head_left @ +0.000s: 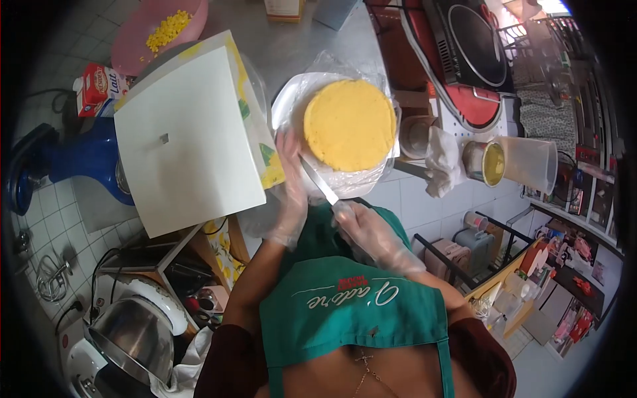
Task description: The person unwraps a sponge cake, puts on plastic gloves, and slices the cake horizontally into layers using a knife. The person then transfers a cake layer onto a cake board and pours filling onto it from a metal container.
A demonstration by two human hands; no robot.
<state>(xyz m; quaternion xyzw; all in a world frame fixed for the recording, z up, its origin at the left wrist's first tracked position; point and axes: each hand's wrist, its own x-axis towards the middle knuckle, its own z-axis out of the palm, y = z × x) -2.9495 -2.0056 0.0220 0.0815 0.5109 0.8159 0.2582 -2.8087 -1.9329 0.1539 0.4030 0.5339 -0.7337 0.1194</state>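
A round yellow cake layer (350,125) lies flat on a support covered in clear plastic wrap (352,180) at the counter's front edge. My right hand (375,233), in a clear plastic glove, is closed around a knife (320,182); its handle is hidden in the fist. The metal blade points up and left, its tip near the cake's lower left edge. My left hand (289,189), also gloved, lies along the left side of the wrapped support with fingers stretched out. Whether its fingertips touch the cake I cannot tell.
A large white board (189,139) stands close on the left, before a blue stand mixer (86,159). Farther back are a milk carton (99,89) and a pink bowl (123,46) with yellow pieces. An open tin (492,163) and a clear plastic container (534,162) are at right.
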